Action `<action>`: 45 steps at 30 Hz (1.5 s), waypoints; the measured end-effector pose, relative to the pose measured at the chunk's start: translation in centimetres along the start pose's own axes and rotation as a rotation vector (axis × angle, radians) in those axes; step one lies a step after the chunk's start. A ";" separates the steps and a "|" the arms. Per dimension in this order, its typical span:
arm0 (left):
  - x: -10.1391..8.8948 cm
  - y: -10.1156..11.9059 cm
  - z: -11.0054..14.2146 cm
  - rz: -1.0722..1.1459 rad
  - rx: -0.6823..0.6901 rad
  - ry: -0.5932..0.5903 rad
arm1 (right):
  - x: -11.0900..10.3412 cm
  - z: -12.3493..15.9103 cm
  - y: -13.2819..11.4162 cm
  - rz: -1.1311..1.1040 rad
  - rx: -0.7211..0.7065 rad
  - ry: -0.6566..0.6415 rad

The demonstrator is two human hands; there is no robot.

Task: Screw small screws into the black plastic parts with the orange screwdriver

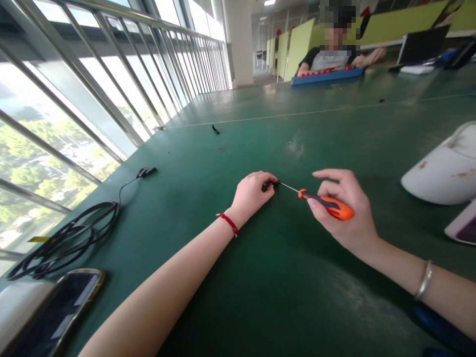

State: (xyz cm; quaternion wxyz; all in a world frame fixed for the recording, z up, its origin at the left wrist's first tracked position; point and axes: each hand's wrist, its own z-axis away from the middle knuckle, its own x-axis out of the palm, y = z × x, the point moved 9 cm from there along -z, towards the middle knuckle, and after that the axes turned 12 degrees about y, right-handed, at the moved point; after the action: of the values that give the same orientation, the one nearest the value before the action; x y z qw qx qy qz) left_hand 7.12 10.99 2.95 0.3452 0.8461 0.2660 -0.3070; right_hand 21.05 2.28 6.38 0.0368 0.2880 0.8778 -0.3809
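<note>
Near the middle of the green table (208, 168), my left hand (254, 191) pinches a small black part (268, 185) whose kind I cannot make out; the fingers cover some of it. My right hand (347, 208) holds a screwdriver (330, 204) with an orange and dark handle. The thumb lies along the handle and the index finger is stretched out above it. The screwdriver's thin metal shaft points left, and its tip meets or nearly meets the black part.
A coiled black cable (87, 228) and a phone (61, 310) lie on the left. Farther back is a small black piece (215, 130). A white container (442, 168) stands at right. Across the table a person (330, 59) sits behind a blue tray (327, 76). Metal railings (148, 54) border the left side.
</note>
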 end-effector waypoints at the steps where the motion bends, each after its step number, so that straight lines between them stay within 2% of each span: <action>1: 0.0 0.0 0.0 0.000 -0.003 0.001 | 0.2 0.1 -0.1 0.032 0.003 -0.026; 3: 0.0 0.0 0.0 -0.002 -0.006 -0.002 | 0.1 0.0 -0.2 0.078 0.005 -0.025; 7: 0.0 0.0 -0.1 -0.003 -0.003 -0.002 | -0.9 -0.3 -0.8 0.061 -0.062 0.114; 9: 0.0 0.0 0.0 0.002 0.003 0.002 | -1.0 -0.3 -0.7 0.014 -0.086 0.132; 12: 0.0 0.0 0.0 0.008 0.009 0.007 | -0.2 -0.2 -0.1 -0.016 -0.027 0.049; 16: -0.1 0.0 0.0 0.005 -0.002 0.006 | 0.5 0.1 0.0 0.063 -0.003 -0.054; 23: 0.0 0.0 0.0 -0.006 -0.002 -0.003 | -0.6 -0.1 -0.5 0.031 -0.094 0.092; 27: 0.0 0.0 0.0 0.000 0.002 0.007 | 0.2 0.1 0.5 0.051 0.008 -0.010; 29: 0.0 0.0 -0.1 -0.003 0.000 0.007 | 0.3 0.2 0.4 0.100 0.008 -0.032; 36: 0.0 0.0 0.0 -0.010 -0.004 -0.004 | -1.0 -0.2 -0.4 0.036 -0.085 0.135; 42: 0.0 0.0 0.0 0.010 0.005 0.006 | 0.0 0.0 0.3 0.120 -0.016 0.006; 45: 0.0 -0.1 0.0 0.005 0.004 0.004 | -0.3 0.0 0.0 0.128 -0.039 0.048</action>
State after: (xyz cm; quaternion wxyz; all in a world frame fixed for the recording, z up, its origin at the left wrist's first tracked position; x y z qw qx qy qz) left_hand 7.11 11.03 2.91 0.3435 0.8480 0.2641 -0.3051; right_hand 21.33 2.12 6.48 0.0456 0.3518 0.8655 -0.3536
